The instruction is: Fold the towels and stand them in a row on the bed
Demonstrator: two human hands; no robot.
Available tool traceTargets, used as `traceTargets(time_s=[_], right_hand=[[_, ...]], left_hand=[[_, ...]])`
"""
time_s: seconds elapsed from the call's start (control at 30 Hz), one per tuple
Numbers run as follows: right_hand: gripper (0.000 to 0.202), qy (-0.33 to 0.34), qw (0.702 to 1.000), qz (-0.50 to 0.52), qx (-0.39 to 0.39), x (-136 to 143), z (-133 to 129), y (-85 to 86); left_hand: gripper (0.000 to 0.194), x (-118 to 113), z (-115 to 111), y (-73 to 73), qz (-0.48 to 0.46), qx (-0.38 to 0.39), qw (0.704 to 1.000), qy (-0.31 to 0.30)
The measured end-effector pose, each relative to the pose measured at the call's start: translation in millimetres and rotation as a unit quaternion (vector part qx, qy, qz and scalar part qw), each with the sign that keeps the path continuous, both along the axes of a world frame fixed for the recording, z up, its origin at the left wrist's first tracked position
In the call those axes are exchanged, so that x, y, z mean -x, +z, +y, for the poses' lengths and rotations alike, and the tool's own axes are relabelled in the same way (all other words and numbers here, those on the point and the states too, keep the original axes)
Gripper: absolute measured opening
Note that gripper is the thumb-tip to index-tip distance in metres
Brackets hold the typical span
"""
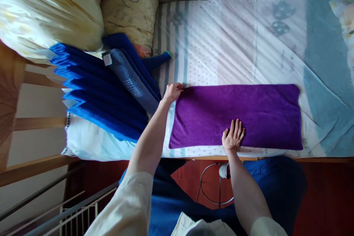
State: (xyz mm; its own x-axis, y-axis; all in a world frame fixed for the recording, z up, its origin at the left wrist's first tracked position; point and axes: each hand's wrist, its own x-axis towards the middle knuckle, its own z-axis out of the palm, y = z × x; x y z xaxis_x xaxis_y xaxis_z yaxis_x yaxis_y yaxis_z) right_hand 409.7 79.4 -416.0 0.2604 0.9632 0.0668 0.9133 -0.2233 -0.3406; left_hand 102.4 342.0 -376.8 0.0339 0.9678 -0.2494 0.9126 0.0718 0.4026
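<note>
A purple cloth (pixel 265 114) lies spread out as a long rectangle on the bed. At its upper left corner, my left hand (pixel 174 92) has its fingers closed on the cloth's edge. My right hand (pixel 233 135) rests palm down near the lower edge, its fingers spread on the fabric. Left of the cloth sit several folded blue cloths (pixel 110 99), with a grey-blue folded cloth (pixel 129 81) bearing a white tag on top of them.
Pillows (pixel 127 11) are piled at the upper left of the patterned bed sheet (pixel 226 40). A wooden bed rail (pixel 38 169) and a metal rack (pixel 80 210) stand at the lower left. A round metal frame (pixel 203 188) is on the red floor below the bed edge.
</note>
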Motion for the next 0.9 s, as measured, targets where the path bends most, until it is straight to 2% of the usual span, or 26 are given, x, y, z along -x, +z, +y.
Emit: traceTargets(time_s=[0.1, 0.17, 0.23, 0.37, 0.47, 0.57, 0.67, 0.73, 0.9], right_hand=[[0.058, 0.0, 1.0, 0.004, -0.004, -0.2, -0.1, -0.6], [0.057, -0.001, 1.0, 0.006, -0.006, -0.3, 0.1, -0.7], [0.057, -0.004, 1.0, 0.008, -0.004, -0.4, 0.4, -0.3], [0.057, -0.005, 1.0, 0.011, 0.002, 0.4, 0.8, 1.7], [0.058, -0.005, 1.0, 0.01, 0.005, 1.2, 0.5, 3.0], [0.059, -0.006, 1.0, 0.006, 0.009, 1.2, -0.2, 3.3], [0.06, -0.001, 1.0, 0.002, 0.019, 0.6, -0.4, 3.7], [0.06, 0.001, 1.0, -0.001, 0.025, 0.4, 0.1, 5.1], [0.057, -0.003, 0.999, -0.012, 0.034, 2.1, 0.0, 14.4]], left_hand=[[0.025, 8.7, 17.6, 1.8, 0.02, 0.03, 0.998, -0.051], [0.024, 7.3, 20.8, 2.8, 0.029, 0.005, 0.999, -0.037], [0.025, -1.9, 13.8, 3.1, 0.034, -0.034, 0.999, -0.002], [0.042, -42.3, -31.7, -3.3, 0.033, -0.114, 0.992, 0.038], [0.052, -72.1, -73.7, -15.5, 0.002, -0.135, 0.991, 0.008], [0.059, -82.3, -94.2, -28.2, -0.012, -0.139, 0.99, 0.029], [0.063, -78.3, -90.8, -36.0, -0.008, -0.163, 0.982, 0.091], [0.064, -75.7, -84.8, -37.0, -0.006, -0.17, 0.979, 0.109], [0.065, -80.7, -82.0, -25.8, -0.024, -0.175, 0.977, 0.119]])
